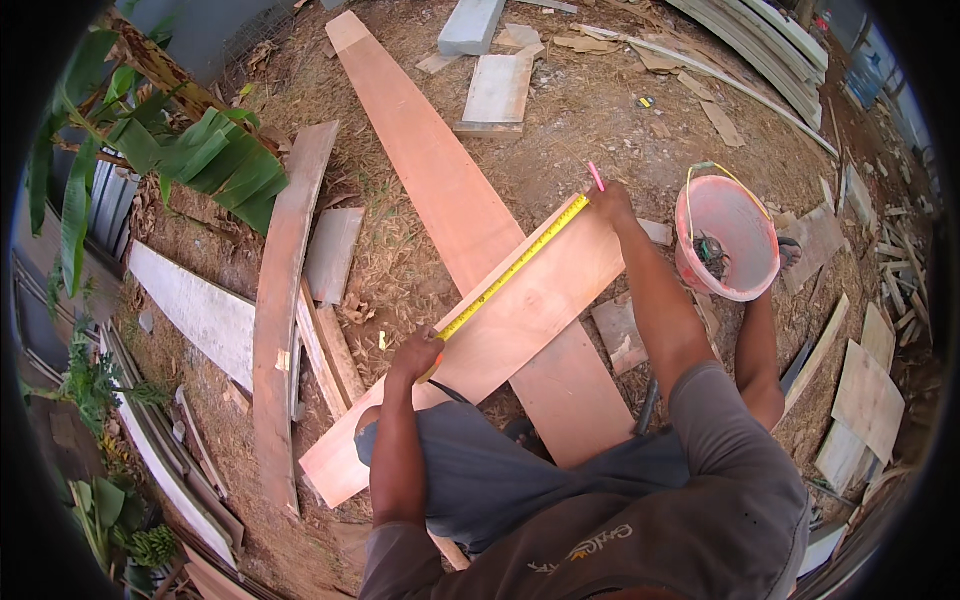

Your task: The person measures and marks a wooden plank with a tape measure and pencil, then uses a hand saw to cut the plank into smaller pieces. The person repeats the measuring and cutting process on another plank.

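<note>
A yellow tape measure (515, 266) is pulled out along the far edge of a wide plywood board (535, 300). My left hand (415, 355) is closed around its case, of which a bit of orange and yellow shows. At the other end of the blade, my right hand (610, 203) is closed with a slim pink pencil (596, 176) sticking up from the fingers. Those fingers hide the blade's tip. The board lies crosswise over a longer plywood plank (430, 150), and its near left end is by my knee.
A pink bucket (725, 238) with something dark inside stands at the right. Long boards (285, 330) lie on the left beside banana leaves (200, 160). Wood offcuts (868, 410) are scattered at the right, and grey blocks (470, 25) sit at the top.
</note>
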A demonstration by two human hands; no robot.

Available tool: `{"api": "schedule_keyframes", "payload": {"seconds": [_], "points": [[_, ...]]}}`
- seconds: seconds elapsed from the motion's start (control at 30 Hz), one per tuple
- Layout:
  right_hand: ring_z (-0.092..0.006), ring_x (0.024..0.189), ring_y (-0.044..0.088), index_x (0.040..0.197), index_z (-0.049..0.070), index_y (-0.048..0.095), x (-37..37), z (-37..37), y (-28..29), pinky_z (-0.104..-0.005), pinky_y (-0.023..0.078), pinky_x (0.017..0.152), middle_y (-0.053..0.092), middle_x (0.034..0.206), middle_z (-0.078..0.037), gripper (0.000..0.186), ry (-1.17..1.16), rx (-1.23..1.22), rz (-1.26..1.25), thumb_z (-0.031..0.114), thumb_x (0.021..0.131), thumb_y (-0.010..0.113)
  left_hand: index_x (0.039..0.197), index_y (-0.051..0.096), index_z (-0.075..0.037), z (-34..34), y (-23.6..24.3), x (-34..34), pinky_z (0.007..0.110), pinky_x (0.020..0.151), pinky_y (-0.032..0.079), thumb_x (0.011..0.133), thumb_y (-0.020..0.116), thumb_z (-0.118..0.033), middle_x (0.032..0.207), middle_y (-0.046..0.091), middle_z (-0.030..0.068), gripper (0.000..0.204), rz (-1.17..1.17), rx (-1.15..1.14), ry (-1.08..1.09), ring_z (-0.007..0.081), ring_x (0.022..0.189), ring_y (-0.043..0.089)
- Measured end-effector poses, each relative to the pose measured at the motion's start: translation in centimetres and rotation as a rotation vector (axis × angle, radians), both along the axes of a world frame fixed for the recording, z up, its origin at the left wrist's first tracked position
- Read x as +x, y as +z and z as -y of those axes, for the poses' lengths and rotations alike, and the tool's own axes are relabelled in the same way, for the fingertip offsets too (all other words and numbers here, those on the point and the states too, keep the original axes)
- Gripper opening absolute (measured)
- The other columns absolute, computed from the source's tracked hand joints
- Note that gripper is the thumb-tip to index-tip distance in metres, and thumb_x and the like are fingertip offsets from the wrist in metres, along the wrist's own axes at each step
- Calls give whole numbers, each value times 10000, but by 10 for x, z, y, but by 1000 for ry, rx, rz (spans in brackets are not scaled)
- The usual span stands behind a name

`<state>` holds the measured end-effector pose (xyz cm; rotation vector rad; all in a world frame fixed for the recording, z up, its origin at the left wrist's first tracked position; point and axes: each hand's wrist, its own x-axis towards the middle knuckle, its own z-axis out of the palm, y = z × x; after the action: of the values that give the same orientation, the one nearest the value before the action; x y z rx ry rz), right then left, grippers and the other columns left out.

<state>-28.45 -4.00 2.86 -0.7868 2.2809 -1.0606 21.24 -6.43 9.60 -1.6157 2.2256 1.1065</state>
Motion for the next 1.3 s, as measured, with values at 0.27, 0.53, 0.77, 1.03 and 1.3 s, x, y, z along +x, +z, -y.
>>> {"api": "schedule_keyframes", "payload": {"seconds": [0.27, 0.53, 0.77, 1.03, 1.3], "points": [[-356, 1091, 686, 1154, 94, 727, 11, 27, 10, -488, 529, 911, 707, 1157, -212, 448, 112, 367, -282, 458, 896, 694, 1181, 662, -65, 17, -39, 14, 492, 1010, 484, 918, 496, -324, 1221, 677, 243, 404, 178, -48, 27, 419, 1157, 637], [-362, 970, 709, 1153, 87, 728, 6, 17, 1, -454, 529, 847, 733, 1038, -205, 471, 201, 285, -295, 480, 898, 677, 1240, 672, -79, 22, -47, 14, 489, 1048, 479, 938, 470, -264, 1311, 656, 206, 408, 276, -36, 95, 385, 1228, 621], [-347, 940, 715, 1131, 95, 738, -4, 12, -9, -454, 524, 827, 738, 1007, -194, 487, 291, 307, -264, 521, 920, 636, 1252, 679, -83, 27, -44, 15, 495, 1022, 497, 929, 521, -293, 1298, 673, 186, 416, 267, -22, 114, 371, 1220, 635], [-358, 956, 711, 1109, 135, 746, 11, 5, -3, -478, 518, 839, 745, 1010, -174, 471, 185, 291, -326, 547, 912, 633, 1157, 734, -83, 25, -46, 38, 473, 975, 525, 899, 560, -330, 1228, 710, 166, 398, 361, -109, 202, 342, 1158, 674], [-337, 919, 711, 1113, 119, 735, 15, 2, 1, -465, 526, 801, 736, 965, -178, 471, 144, 259, -353, 532, 895, 676, 1170, 750, -108, 25, -47, 40, 468, 943, 541, 908, 580, -257, 1235, 718, 153, 346, 439, -93, 217, 328, 1175, 680]]}}
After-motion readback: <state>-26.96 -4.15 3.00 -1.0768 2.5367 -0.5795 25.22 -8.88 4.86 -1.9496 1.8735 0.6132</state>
